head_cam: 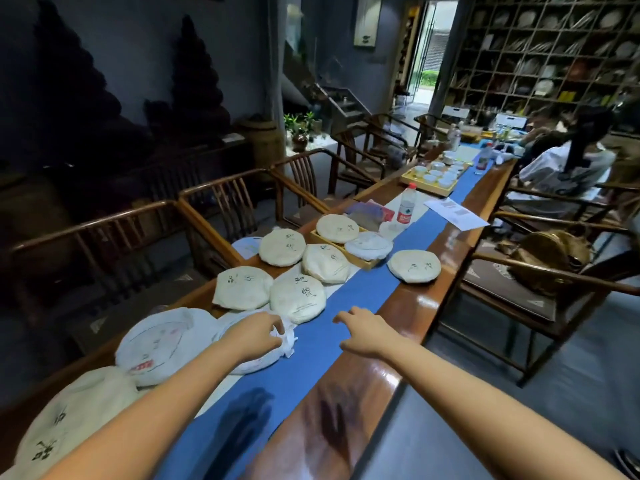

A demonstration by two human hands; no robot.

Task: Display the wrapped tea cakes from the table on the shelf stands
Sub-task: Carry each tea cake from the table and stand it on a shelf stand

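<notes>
Hands both out over the desk (446, 244). My left hand (256, 332) sits on a white-wrapped tea cake (258, 355) at the blue runner's (346, 296) left edge, fingers curled over its crumpled far rim, gripping the paper. My right hand (365, 330) hovers over the runner just beside it, fingers loosely bent, holding nothing. More wrapped cakes lie along the desk's left side: two near me (156, 344), a cluster of four past the left hand (298, 296), two on a wooden tray (363, 263), one alone right of the runner (414, 266). Water bottle (407, 204) and a sheet of paper (455, 211) sit further down, then a tray of white cups (434, 176). Grid shelf (540, 46) stands on the far right wall, well apart from the cakes. A seated person (568, 161) is at the far end.
</notes>
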